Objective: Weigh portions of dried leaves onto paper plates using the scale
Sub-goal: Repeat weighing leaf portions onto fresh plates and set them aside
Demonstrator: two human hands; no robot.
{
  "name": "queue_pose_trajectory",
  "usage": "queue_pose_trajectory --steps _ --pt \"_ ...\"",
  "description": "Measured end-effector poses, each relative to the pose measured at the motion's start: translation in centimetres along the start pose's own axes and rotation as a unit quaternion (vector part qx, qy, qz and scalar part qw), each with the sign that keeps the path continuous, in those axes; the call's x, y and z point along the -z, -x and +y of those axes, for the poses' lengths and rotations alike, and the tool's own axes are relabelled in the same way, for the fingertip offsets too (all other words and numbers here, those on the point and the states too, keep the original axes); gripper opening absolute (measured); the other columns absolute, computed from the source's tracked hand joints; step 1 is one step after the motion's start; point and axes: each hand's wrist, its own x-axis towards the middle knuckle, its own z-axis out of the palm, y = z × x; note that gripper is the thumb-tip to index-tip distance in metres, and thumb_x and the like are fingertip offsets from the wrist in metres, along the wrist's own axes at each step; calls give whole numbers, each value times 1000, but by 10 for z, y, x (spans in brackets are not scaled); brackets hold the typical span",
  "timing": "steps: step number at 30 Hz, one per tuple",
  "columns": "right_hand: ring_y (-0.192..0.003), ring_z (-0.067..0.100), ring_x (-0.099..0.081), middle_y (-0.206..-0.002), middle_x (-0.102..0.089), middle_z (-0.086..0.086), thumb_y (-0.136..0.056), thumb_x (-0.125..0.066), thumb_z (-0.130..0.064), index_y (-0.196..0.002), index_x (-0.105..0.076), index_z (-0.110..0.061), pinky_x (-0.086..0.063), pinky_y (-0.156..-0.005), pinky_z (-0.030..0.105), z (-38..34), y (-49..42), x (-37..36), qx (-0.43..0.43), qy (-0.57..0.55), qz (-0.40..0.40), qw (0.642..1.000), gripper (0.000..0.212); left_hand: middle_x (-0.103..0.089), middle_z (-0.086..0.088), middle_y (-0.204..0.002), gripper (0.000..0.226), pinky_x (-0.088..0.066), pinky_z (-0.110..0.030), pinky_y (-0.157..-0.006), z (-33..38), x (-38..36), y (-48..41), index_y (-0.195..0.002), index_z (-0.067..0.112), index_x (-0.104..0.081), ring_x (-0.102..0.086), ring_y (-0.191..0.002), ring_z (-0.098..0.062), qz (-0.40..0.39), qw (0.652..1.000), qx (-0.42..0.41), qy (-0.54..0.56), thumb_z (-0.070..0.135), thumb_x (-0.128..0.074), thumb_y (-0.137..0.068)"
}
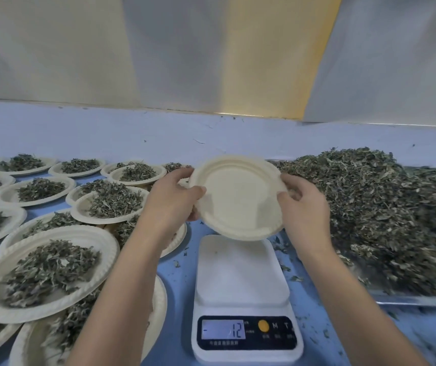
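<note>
The left hand and right hand pinch an empty paper plate by opposite rims, tilted above the scale; fingers behind it are hidden. The dried leaves at right are blurred and cut off.

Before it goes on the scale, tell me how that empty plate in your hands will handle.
Probably very light: the empty plate is held tilted above the scale by its rim alone, left hand and right hand pinching opposite edges. Likely fairly stiff: it keeps its shape without sagging. Empty, it may well slide if nudged.
</note>
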Motion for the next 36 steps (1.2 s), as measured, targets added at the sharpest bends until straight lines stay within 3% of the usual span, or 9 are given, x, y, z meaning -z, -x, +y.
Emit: queue_pose_trajectory --steps 4,8,12,18,25,29,31,33,36 --pt "-85 7 -60 -100 -66 -2 -84 -60 -11 -100 -68 -23 -50 -79 33 9 5 8 -32 -24 -11 999 22 -66 1 -63 2 -53 -31 -55 -1 9 4 -87 19 -62 -57 -44 -11 7 989 -29 -146 21 -61 -87" --pt "-80 10 -62 -79 -66 -8 -79 -66 -12 -85 -68 -29 -52 -76 34 14 1 17 -54 5 -84 995 18 -59 4 -43 11 -41 -25 -46 -2 19 4 -82 8 -61 -53 -35 -10 -50 981 29 -186 17 -65 -86" --pt "-85 16 -64 -78 -67 -7 -80 -67 -12 -83 -68 -28 -52 -79 34 21 0 18 -75 94 -168 979 16 -68 -5 -56 14 -37 -18 -35 -8 20 4 -84 5 -63 -64 -45 -16 -122 959 119 -228 17 -68 -86" --pt "-84 10 -56 -85 -60 -9 -84 -65 -18 -99 -70 -20 -40 -71 23 28 2 9 -49 188 -189 963 16 -68 -25 -72 23 -33 -17 -34 -23 13 0 -84 -7 -63 -67 -60 -29 -145 939 156 -271 16 -66 -88" --pt "-89 8 -55 -81 -56 -16 -86 -63 -22 -108 -67 -19 -39 -68 21 39 3 7 -70 194 -203 957 23 -60 -19 -66 26 -25 -11 -30 -27 8 2 -76 -6 -60 -69 -67 -34 -145 938 177 -259 16 -63 -90" --pt "-88 20 -62 -102 -70 6 -86 -61 -25 -103 -68 -4 -50 -71 32 41 4 4 -67 205 -170 962 28 -64 -19 -75 38 -32 -14 -34 -27 9 3 -95 -13 -63 -63 -53 -27 -138 940 183 -251 25 -59 -92" --pt "-74 5 -53 -103 -69 -3 -87 -59 -27 -105 -69 -15 -41 -60 19 41 3 4 -56 198 -155 966 24 -69 -17 -77 38 -41 -20 -46 -26 10 1 -88 -9 -65 -60 -58 -26 -132 934 162 -289 29 -58 -92" --pt "-72 1 -49 -90 -65 -12 -88 -58 -25 -106 -69 -18 -37 -59 20 42 1 4 -46 175 -139 974 21 -63 -10 -68 34 -39 -26 -55 -25 9 1 -76 2 -62 -51 -57 -23 -100 922 100 -361 32 -56 -92" --pt "-71 -4 -47 -77 -50 -23 -91 -55 -22 -108 -68 -18 -33 -57 12 42 0 4 -38 156 -131 978 22 -54 -1 -65 24 -33 -29 -53 -22 4 2 -89 9 -63 -46 -60 -17 -42 924 -1 -379 30 -53 -93"
